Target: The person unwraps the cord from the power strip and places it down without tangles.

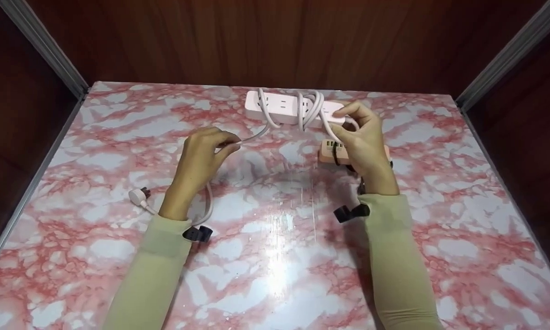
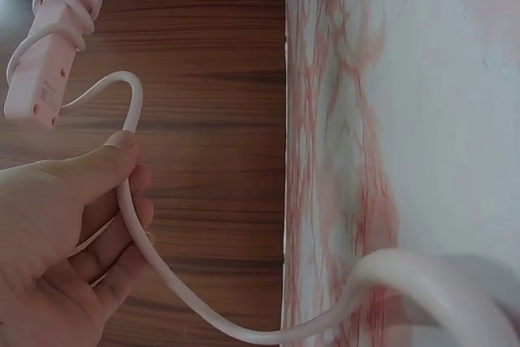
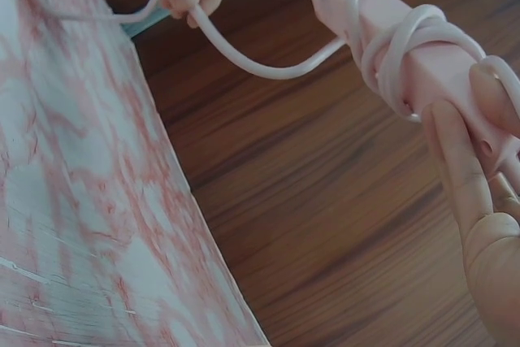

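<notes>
A white power strip is held up above the table by my right hand, which grips its right end between thumb and fingers. Several loops of its white cord wrap around the strip's body. My left hand, off to the left, pinches the cord between thumb and fingers; the left wrist view shows the cord running through that pinch. From there the cord drops to the table, where the plug lies left of my left wrist.
Behind my right hand an orange power strip with a black cord lies on the red-and-white marbled table. Dark wood panels close off the back and both sides.
</notes>
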A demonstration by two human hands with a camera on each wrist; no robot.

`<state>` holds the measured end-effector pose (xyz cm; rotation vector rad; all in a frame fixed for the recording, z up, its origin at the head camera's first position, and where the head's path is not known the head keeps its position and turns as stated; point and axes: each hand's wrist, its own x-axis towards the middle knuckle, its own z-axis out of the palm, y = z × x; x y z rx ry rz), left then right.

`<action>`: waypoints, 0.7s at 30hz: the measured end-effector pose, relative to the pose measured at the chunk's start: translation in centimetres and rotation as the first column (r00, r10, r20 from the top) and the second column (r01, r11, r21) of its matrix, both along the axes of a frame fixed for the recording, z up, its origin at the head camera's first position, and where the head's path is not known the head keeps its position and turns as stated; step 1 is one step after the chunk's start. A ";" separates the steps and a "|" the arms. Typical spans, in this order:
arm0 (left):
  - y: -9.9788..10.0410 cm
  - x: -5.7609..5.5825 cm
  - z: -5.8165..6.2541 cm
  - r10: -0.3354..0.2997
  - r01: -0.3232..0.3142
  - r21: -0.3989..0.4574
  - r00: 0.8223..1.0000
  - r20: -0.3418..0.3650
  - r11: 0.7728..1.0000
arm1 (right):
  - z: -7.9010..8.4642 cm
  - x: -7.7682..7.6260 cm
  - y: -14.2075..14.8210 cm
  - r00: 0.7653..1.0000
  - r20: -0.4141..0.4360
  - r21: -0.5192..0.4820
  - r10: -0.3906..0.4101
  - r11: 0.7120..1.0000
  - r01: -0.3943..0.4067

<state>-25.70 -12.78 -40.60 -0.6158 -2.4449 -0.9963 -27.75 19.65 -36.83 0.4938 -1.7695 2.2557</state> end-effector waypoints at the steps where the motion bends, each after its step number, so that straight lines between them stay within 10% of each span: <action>1: 0.1 -0.1 0.0 -0.002 0.002 -0.001 1.000 -0.002 1.000 | 0.0 0.0 0.1 1.000 -0.001 0.001 0.002 1.000 -0.002; 21: -0.4 0.0 0.8 0.081 -0.082 -0.008 0.993 -0.090 0.997 | -0.1 0.3 0.2 0.986 0.051 -0.039 0.160 0.987 -0.158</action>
